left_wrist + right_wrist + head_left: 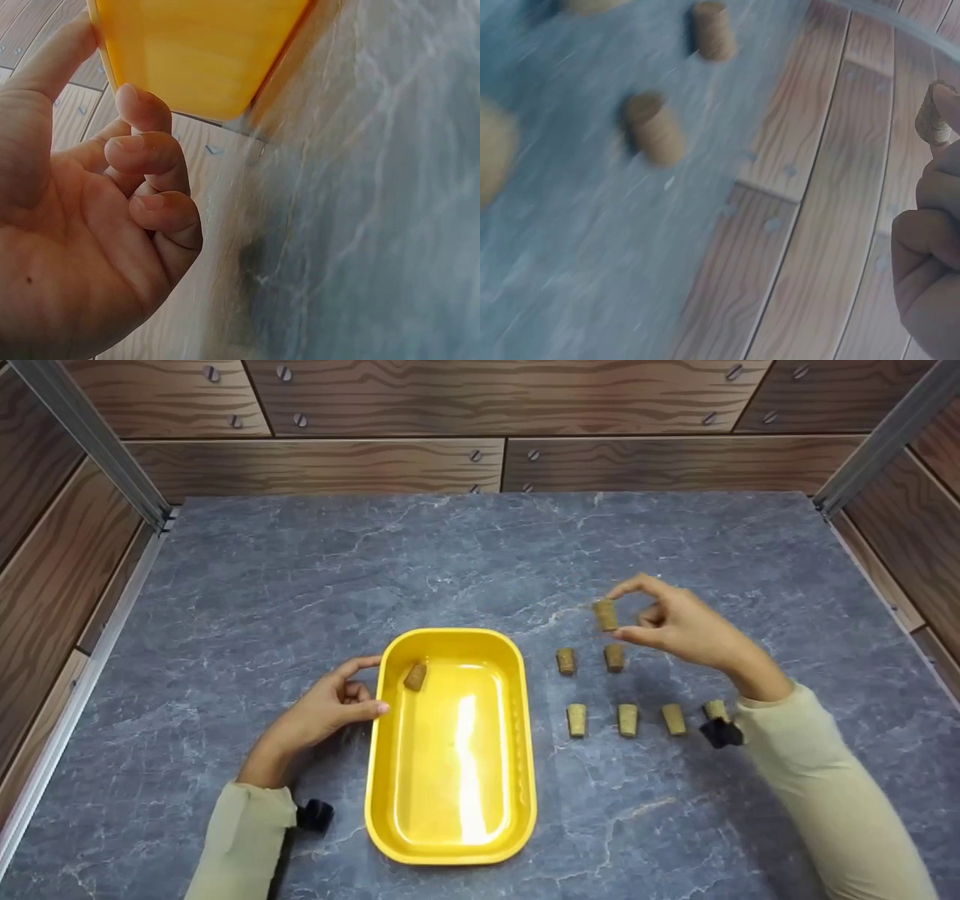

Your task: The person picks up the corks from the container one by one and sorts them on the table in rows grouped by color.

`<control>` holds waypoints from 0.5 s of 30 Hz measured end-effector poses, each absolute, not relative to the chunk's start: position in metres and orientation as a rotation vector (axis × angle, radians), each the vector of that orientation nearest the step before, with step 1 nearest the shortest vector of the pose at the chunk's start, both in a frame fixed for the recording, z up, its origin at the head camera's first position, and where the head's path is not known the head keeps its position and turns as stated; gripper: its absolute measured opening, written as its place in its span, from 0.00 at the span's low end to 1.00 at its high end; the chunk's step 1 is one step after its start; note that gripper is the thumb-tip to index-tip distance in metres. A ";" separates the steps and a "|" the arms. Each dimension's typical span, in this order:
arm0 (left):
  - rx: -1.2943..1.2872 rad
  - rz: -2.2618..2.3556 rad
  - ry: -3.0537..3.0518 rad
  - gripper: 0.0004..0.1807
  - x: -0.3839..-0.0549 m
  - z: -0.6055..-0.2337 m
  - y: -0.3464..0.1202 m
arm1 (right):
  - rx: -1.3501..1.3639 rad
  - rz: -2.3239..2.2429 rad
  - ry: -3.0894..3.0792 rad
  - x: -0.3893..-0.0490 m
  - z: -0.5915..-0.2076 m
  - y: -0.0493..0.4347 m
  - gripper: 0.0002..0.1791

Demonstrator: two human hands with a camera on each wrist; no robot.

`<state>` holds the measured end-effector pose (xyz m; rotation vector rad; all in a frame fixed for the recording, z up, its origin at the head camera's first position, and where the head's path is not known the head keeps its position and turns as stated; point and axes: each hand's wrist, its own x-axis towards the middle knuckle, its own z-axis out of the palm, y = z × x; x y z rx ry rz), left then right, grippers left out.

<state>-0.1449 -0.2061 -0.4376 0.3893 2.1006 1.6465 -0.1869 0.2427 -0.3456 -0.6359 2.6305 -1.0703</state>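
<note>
Between the thumb and index finger of my right hand (679,622) is a cork stopper (605,616), pinched at its two ends and held up over the table. The right wrist view shows this cork (934,116) at the right edge. My left hand (319,712) grips the left rim of a yellow plastic tray (529,780), thumb over the edge; the other fingers (161,165) are curled. One brown cork (415,676) lies inside the tray near its upper left. Two darker corks, a left one (565,661) and a right one (614,658), stand below my right hand.
A row of lighter corks (628,720) stands right of the tray, the last one (716,709) partly hidden by the black wrist camera (721,733). Wood-patterned panels (315,465) bound the grey marbled table (450,555) at the back and sides.
</note>
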 end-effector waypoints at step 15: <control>0.358 1.628 2.107 0.39 -0.145 -0.438 -0.206 | -0.379 -0.908 2.640 -0.185 -0.376 0.300 0.22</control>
